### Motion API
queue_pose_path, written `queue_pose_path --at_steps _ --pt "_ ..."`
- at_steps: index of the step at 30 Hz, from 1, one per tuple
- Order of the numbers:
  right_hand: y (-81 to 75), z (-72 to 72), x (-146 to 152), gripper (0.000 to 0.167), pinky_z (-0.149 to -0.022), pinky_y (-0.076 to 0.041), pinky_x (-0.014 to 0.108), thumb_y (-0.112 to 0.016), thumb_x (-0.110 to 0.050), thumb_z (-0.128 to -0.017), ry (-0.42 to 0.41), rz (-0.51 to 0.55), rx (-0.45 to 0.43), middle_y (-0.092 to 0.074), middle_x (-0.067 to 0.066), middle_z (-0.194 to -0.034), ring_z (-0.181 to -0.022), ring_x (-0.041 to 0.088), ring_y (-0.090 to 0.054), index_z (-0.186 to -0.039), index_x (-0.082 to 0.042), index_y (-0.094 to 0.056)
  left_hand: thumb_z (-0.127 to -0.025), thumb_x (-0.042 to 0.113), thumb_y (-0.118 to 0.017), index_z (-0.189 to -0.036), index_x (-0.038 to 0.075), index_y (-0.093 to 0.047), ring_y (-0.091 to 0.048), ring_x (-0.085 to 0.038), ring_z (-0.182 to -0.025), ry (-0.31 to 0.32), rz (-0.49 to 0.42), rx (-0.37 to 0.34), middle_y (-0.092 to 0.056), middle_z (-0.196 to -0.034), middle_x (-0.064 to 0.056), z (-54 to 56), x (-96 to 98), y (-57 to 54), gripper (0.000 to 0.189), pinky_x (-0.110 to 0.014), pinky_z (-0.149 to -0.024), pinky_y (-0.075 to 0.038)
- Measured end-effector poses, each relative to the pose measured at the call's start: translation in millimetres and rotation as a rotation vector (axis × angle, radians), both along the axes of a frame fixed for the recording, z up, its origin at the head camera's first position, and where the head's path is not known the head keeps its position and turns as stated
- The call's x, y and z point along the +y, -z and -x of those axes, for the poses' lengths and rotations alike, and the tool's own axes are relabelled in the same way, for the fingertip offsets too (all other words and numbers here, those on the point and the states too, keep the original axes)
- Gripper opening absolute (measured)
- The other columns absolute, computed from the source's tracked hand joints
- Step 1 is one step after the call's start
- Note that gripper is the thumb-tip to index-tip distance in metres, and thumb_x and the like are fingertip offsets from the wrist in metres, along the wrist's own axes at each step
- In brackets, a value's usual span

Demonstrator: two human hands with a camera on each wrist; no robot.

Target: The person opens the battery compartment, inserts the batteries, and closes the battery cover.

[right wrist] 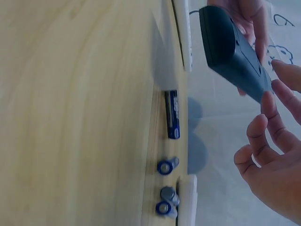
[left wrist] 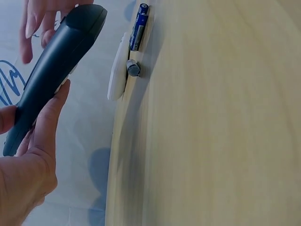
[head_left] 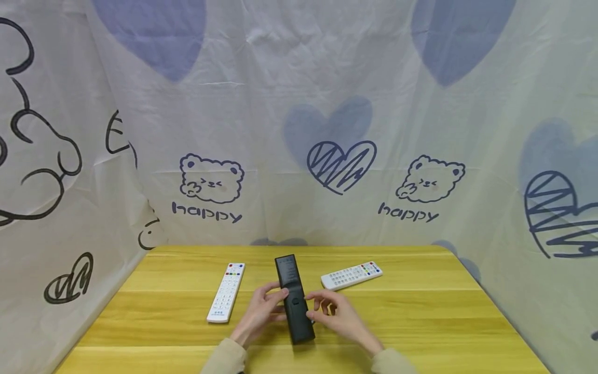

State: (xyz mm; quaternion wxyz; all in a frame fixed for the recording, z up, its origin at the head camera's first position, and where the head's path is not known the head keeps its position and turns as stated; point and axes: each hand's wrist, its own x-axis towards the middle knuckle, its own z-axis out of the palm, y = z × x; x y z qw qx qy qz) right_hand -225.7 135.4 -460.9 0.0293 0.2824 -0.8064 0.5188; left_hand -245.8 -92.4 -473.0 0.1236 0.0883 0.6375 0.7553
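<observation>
A black remote control (head_left: 290, 291) is held at a tilt above the wooden table, its back with a small latch mark facing up in the head view. My left hand (head_left: 265, 311) grips it from the left, thumb on top and fingers beneath. On the other side, my right hand (head_left: 338, 314) has its fingertips at the remote's right edge, fingers loosely bent and not wrapped round it. The right wrist view shows this hand (right wrist: 275, 155) with fingers spread beside the remote (right wrist: 240, 61). Blue batteries (right wrist: 172, 114) lie on the table below, mostly hidden in the head view.
One white remote control (head_left: 226, 293) lies left of the hands, another white remote control (head_left: 351, 275) behind them to the right. Several batteries are scattered on the wooden table (head_left: 434, 311), some standing or seen end-on. A printed cloth (head_left: 280, 218) hangs behind the table.
</observation>
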Motion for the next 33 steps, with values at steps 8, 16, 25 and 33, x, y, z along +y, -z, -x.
queue_pose_path --at_steps 8,16,25,33 --pt "1.9 3.0 -11.1 0.028 -0.057 -0.04 0.019 -0.076 -0.018 -0.09 0.013 -0.027 0.032 -0.062 0.016 -0.087 -0.07 0.011 -0.05 -0.114 -0.006 -0.07 -0.103 0.019 -0.056 -0.145 -0.01 -0.037 -0.075 -0.021 -0.09 0.006 -0.011 -0.004 -0.069 -0.122 -0.027 -0.3 2.9 -0.4 0.055 -0.031 -0.077 -0.065" --pt "3.9 4.8 -16.0 0.027 -0.06 -0.048 0.031 -0.079 -0.021 -0.087 0.032 -0.089 0.07 -0.061 0.014 -0.087 -0.073 0.027 -0.053 -0.111 -0.011 -0.071 -0.103 0.021 -0.056 -0.145 -0.009 -0.038 -0.075 -0.022 -0.091 0.016 -0.019 -0.01 -0.069 -0.123 -0.028 0.6 3.0 0.0 0.055 -0.031 -0.077 -0.065" --pt "4.1 4.4 -17.6 0.028 -0.06 -0.047 0.025 -0.083 -0.018 -0.083 0.033 -0.105 0.138 -0.058 0.009 -0.084 -0.072 0.02 -0.052 -0.105 -0.009 -0.069 -0.103 0.019 -0.057 -0.145 -0.01 -0.037 -0.075 -0.023 -0.092 0.016 -0.035 -0.01 -0.069 -0.121 -0.028 0.3 5.4 -0.1 0.055 -0.034 -0.08 -0.065" --pt "3.4 5.6 -18.4 0.029 -0.062 -0.047 0.024 -0.084 -0.016 -0.081 0.06 -0.128 0.107 -0.055 0.004 -0.084 -0.077 0.018 -0.051 -0.102 -0.011 -0.066 -0.102 0.019 -0.058 -0.145 -0.01 -0.038 -0.075 -0.023 -0.092 0.015 -0.032 -0.003 -0.07 -0.12 -0.027 -0.2 7.7 -1.3 0.055 -0.032 -0.078 -0.065"
